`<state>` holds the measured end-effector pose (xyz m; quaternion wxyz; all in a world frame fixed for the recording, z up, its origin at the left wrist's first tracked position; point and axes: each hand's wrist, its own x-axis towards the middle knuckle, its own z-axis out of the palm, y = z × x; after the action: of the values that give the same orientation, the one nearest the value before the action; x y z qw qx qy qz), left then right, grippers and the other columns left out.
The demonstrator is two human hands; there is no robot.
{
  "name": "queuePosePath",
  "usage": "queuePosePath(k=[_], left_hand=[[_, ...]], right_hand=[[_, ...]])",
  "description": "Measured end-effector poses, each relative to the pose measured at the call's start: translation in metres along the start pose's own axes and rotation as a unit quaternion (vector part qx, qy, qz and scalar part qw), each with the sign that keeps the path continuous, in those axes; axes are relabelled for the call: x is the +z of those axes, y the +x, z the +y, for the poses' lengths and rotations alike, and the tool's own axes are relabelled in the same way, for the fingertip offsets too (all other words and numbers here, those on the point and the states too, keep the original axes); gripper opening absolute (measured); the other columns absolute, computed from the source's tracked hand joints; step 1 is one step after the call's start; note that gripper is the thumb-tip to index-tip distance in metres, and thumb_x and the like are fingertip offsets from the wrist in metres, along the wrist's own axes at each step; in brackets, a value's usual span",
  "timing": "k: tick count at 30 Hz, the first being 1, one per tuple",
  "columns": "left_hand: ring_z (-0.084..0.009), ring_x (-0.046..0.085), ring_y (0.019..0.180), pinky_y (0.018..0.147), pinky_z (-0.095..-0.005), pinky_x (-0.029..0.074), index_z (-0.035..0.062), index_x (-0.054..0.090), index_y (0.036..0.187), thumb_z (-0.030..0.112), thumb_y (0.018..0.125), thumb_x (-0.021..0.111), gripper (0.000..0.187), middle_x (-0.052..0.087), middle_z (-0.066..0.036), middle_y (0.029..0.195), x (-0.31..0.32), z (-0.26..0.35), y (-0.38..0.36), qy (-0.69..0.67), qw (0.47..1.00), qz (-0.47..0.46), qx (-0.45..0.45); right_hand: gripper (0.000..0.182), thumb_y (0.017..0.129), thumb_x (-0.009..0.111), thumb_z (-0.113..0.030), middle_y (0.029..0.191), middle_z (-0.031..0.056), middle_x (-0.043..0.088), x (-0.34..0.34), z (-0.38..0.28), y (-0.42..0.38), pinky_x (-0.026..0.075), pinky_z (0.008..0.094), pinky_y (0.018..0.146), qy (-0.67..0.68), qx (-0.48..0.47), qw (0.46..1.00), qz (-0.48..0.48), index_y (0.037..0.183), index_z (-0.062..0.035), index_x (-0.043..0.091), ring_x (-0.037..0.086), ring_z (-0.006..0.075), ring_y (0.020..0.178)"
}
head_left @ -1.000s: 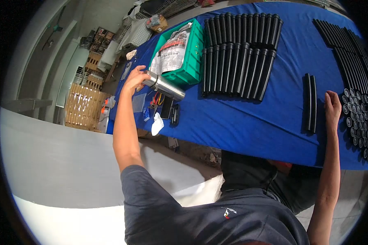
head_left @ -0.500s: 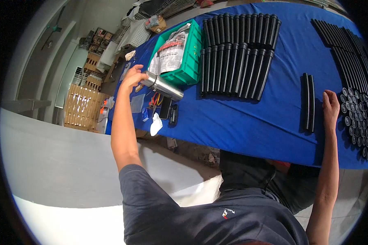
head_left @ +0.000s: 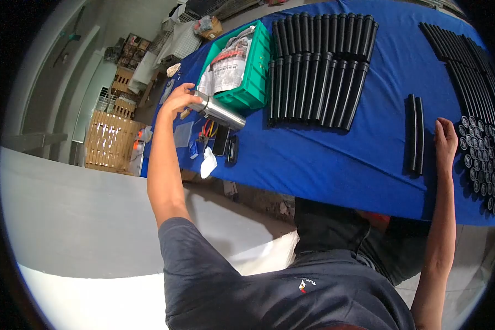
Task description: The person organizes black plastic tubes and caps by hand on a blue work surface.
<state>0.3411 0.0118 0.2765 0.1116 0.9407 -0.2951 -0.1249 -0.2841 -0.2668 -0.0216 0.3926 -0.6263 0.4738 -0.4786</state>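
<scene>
The left hand [head_left: 179,102] holds one end of a silver metal cylinder [head_left: 225,114] beside the green plastic crate [head_left: 248,100]; the right hand [head_left: 446,144], curled narrow, is near two black tubes [head_left: 416,135]. Shirt lettering [head_left: 308,284] is illegible.

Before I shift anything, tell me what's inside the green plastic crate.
The green plastic crate holds crumpled, whitish printed wrapping, partly red; paper or plastic, I can't tell. It covers the crate's bottom, so anything underneath can't be seen.
</scene>
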Motion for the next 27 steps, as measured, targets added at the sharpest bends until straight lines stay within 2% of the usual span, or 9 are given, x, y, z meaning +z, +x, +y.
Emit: queuePosePath(k=[6, 11, 17, 19, 21, 24, 25, 26, 27], left_hand=[[-0.0365, 0.058, 0.125, 0.105, -0.0442, 0.044, -0.002, 0.059, 0.132, 0.064, 0.077, 0.069, 0.086, 0.059, -0.027, 0.133, 0.006, -0.031, 0.039, 0.146, 0.982, 0.109, 0.05], [-0.0338, 0.061, 0.121, 0.103, -0.0406, 0.046, -0.0051, 0.058, 0.13, 0.042, 0.073, 0.079, 0.076, 0.062, -0.026, 0.129, 0.003, -0.027, 0.038, 0.082, 0.992, 0.075, 0.057], [-0.0373, 0.059, 0.122, 0.103, -0.043, 0.046, -0.0054, 0.06, 0.128, 0.061, 0.08, 0.068, 0.083, 0.062, -0.028, 0.128, 0.005, -0.006, 0.019, 0.157, 0.972, 0.16, 0.076], [-0.037, 0.063, 0.117, 0.1, -0.0423, 0.047, -0.0022, 0.065, 0.123, 0.054, 0.084, 0.068, 0.069, 0.066, -0.026, 0.123, 0.012, 0.011, 0.003, 0.145, 0.946, 0.251, 0.142], [-0.0319, 0.07, 0.099, 0.088, -0.0401, 0.053, -0.0022, 0.067, 0.116, 0.031, 0.091, 0.07, 0.042, 0.071, -0.022, 0.109, 0.03, 0.026, -0.016, 0.036, 0.926, 0.283, 0.247], [-0.0124, 0.061, 0.077, 0.072, -0.0327, 0.051, -0.0031, 0.066, 0.101, 0.021, 0.093, 0.069, 0.025, 0.069, -0.006, 0.082, 0.075, 0.064, -0.081, -0.089, 0.908, 0.215, 0.349], [-0.0119, 0.059, 0.07, 0.064, -0.0309, 0.049, -0.0017, 0.065, 0.09, 0.018, 0.094, 0.068, 0.02, 0.065, -0.004, 0.075, 0.092, 0.082, -0.117, -0.063, 0.935, 0.173, 0.302], [-0.011, 0.059, 0.066, 0.06, -0.0287, 0.048, 0.0003, 0.065, 0.081, 0.015, 0.093, 0.067, 0.02, 0.064, -0.004, 0.071, 0.117, 0.095, -0.154, -0.21, 0.934, 0.058, 0.283], [-0.0114, 0.061, 0.063, 0.058, -0.0276, 0.05, 0.0016, 0.066, 0.078, 0.013, 0.093, 0.065, 0.018, 0.066, -0.006, 0.072, 0.138, 0.091, -0.18, -0.264, 0.916, -0.103, 0.283]], right_hand=[[0.018, 0.099, 0.062, -0.017, 0.085, -0.0022, 0.061, 0.001, 0.015, 0.005, 0.041, 0.0208, 0.061, 0.006, -0.046, 0.999, 0.017, 0.109, -0.0027, 0.066, 0.049, 0.0036, 0.07], [0.016, 0.097, 0.064, -0.013, 0.084, -0.0009, 0.063, 0.002, -0.002, 0.001, 0.045, 0.0218, 0.063, 0.03, 0.0, 0.999, 0.024, 0.105, -0.0002, 0.067, 0.053, 0.0046, 0.073], [0.017, 0.095, 0.066, -0.015, 0.08, -0.0013, 0.063, 0.004, -0.004, -0.001, 0.045, 0.022, 0.061, 0.021, -0.016, 0.999, 0.042, 0.104, 0.0002, 0.067, 0.053, 0.0044, 0.069], [0.018, 0.094, 0.067, -0.015, 0.078, 0.0018, 0.064, 0.007, -0.004, -0.001, 0.047, 0.0245, 0.062, 0.012, -0.022, 0.998, 0.05, 0.103, -0.0002, 0.068, 0.054, 0.0064, 0.068], [0.019, 0.093, 0.067, -0.016, 0.077, 0.0035, 0.064, 0.003, -0.003, -0.001, 0.048, 0.0262, 0.063, -0.008, -0.027, 0.998, 0.056, 0.103, 0.0003, 0.068, 0.055, 0.0078, 0.068], [0.021, 0.091, 0.068, -0.017, 0.078, 0.0068, 0.068, 0.002, -0.005, -0.004, 0.05, 0.0284, 0.066, 0.0, -0.004, 0.999, 0.053, 0.104, 0.0008, 0.067, 0.06, 0.0107, 0.072], [0.021, 0.092, 0.068, -0.016, 0.078, 0.0043, 0.066, 0.004, -0.004, -0.004, 0.048, 0.0263, 0.063, -0.001, -0.013, 0.998, 0.061, 0.104, 0.0008, 0.067, 0.058, 0.0083, 0.07], [0.02, 0.093, 0.067, -0.016, 0.077, 0.0018, 0.064, 0.005, -0.005, -0.004, 0.046, 0.0241, 0.059, 0.0, -0.021, 0.997, 0.068, 0.104, 0.0008, 0.066, 0.055, 0.006, 0.068], [0.022, 0.092, 0.068, -0.017, 0.082, 0.0088, 0.068, 0.004, -0.006, -0.004, 0.05, 0.0287, 0.064, -0.004, -0.013, 0.998, 0.062, 0.104, 0.001, 0.066, 0.062, 0.0118, 0.072]])
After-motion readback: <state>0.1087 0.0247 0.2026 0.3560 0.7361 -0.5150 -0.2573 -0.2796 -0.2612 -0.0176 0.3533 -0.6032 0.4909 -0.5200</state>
